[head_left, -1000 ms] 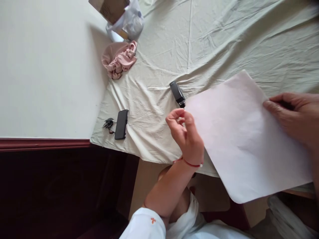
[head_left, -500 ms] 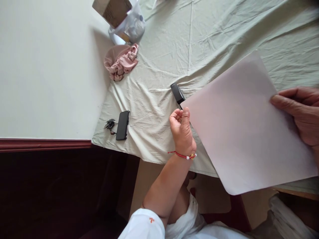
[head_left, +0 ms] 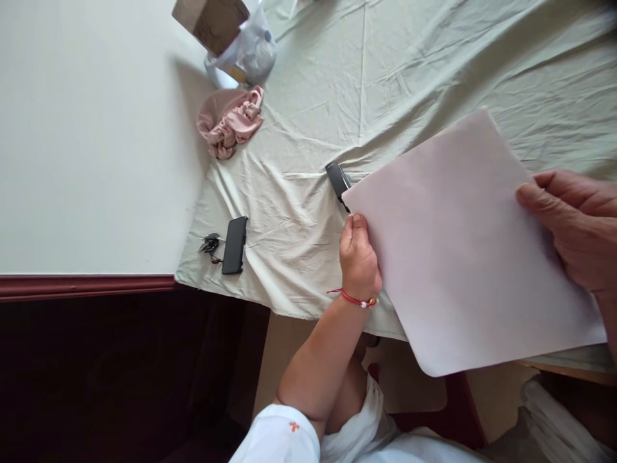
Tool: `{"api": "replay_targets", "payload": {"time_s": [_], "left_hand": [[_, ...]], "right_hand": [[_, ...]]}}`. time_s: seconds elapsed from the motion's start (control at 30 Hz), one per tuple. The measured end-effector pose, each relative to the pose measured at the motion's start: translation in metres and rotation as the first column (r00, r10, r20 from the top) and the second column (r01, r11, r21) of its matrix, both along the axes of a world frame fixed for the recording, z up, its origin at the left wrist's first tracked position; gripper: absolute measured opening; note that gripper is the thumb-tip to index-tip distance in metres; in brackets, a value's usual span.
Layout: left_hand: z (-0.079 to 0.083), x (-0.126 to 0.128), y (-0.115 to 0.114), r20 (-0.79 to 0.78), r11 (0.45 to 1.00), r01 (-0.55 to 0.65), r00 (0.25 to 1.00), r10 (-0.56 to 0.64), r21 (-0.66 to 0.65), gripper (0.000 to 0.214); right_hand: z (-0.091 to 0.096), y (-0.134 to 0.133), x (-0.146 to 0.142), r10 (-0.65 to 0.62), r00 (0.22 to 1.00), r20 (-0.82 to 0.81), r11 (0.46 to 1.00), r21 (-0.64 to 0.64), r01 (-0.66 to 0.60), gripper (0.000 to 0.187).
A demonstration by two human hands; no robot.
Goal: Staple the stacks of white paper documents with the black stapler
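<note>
A pale pinkish-white sheet of paper (head_left: pixel 463 251) is held up at a slant over the near edge of the cloth-covered table. It looks blank on this side, and its lower corner is rounded. My left hand (head_left: pixel 359 257), with a red beaded bracelet on the wrist, is closed at the sheet's left edge, thumb and finger pinching near the upper left corner. From the right, my right hand (head_left: pixel 573 218) grips the opposite edge, thumb on top and the other fingers partly behind the sheet. Just beyond the left corner lies a small black device (head_left: pixel 337 180), partly covered by the paper.
A black phone (head_left: pixel 234 245) lies on the wrinkled pale green cloth (head_left: pixel 299 257), beside a bundled dark cable (head_left: pixel 211 244). Farther back are a crumpled pink fabric item (head_left: pixel 230 122) and a plastic bag (head_left: pixel 253 54) with a cardboard piece (head_left: pixel 216 22), near the white wall (head_left: pixel 91 135).
My left hand has turned and closed its fingers on the paper's left edge, where its thumb stood raised before. The sheet and my right hand have shifted slightly left.
</note>
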State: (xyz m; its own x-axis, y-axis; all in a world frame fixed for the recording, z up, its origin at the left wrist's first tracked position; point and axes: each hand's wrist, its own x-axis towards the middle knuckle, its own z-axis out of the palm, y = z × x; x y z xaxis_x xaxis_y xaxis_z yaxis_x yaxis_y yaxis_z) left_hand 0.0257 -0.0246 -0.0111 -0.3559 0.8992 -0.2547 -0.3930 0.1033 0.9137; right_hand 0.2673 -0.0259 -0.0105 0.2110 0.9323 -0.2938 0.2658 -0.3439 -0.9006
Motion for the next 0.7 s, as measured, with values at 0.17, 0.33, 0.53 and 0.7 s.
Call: {"api": "replay_targets", "payload": {"time_s": [0.17,0.33,0.53,0.7], "left_hand": [[-0.004,-0.019,0.011,-0.310,0.998,0.066,0.949,-0.059,0.013,0.018],[-0.009,-0.045,0.026,-0.567,0.985,0.136,0.806,-0.171,-0.103,0.019],[-0.014,-0.055,0.033,-0.600,0.980,0.129,0.776,-0.195,-0.152,0.022],[-0.017,-0.057,0.036,-0.600,0.984,0.098,0.782,-0.168,-0.148,0.021]], "right_hand": [[-0.005,0.001,0.005,0.050,0.997,-0.066,0.986,-0.158,-0.060,0.064],[-0.002,0.006,0.004,0.116,0.979,-0.169,0.941,-0.296,-0.162,0.059],[-0.002,0.007,0.003,0.188,0.969,-0.162,0.895,-0.377,-0.237,0.055],[-0.007,0.008,0.001,0.226,0.958,-0.177,0.899,-0.342,-0.275,0.057]]}}
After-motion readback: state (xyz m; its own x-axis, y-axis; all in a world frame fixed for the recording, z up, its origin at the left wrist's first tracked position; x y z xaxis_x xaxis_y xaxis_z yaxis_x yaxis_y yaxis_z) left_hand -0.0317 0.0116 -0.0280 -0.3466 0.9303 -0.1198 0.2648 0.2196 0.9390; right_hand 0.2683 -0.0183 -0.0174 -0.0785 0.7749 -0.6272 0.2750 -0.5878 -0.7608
